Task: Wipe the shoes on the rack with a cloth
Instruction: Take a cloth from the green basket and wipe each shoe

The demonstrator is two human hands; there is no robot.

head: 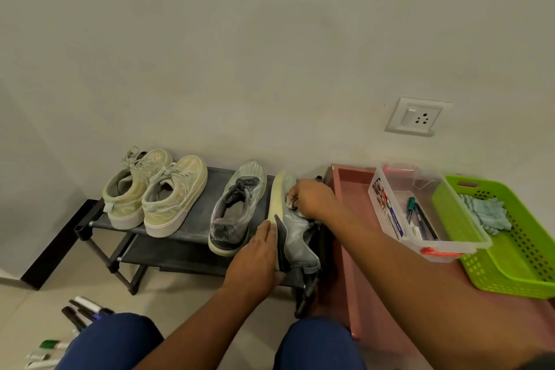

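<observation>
Dark rack [198, 186] top: left hand [255, 258] flat against tipped grey shoe [292, 219] (sole side), right hand [312, 198] pinching cloth [290, 201].

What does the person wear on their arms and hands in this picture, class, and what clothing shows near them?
Both forearms are bare: no sleeves reach them, and no gloves, watch, rings or bracelets show on the left hand or the right hand. A dark edge, perhaps a sleeve, sits at the lower right corner. Below the arms, the knees are covered in plain dark blue trousers.

Right hand [312, 198] presses cloth [290, 204] on tilted grey shoe [295, 234] (left hand [255, 258] steadies sole).
</observation>
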